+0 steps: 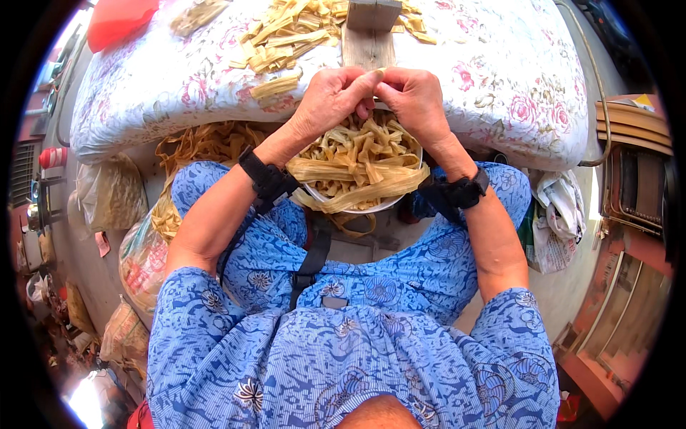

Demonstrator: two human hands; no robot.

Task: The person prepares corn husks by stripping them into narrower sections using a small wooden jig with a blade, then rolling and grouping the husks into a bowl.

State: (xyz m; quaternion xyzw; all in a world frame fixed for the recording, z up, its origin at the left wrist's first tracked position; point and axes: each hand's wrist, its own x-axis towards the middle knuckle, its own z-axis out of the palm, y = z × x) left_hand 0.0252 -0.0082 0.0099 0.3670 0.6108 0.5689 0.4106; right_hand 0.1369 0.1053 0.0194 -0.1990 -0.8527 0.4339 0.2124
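Two hands, left hand and right hand, are practically touching at the fingertips right now, both closed in a pinch. Looks like they've got a pale dry strip between them, but only a sliver shows, so don't ask me which way it runs. Just on the body side of the fingers is a white-rimmed basin heaped with twisted strips. Beyond and left of the fingers there's a loose pile on the flowered cloth, with one flat piece just beside the left hand, long axis roughly sideways, tilting up rightward. For any reach that way, I'd say the left's clearly nearer. Wooden board sits straight past the fingertips.
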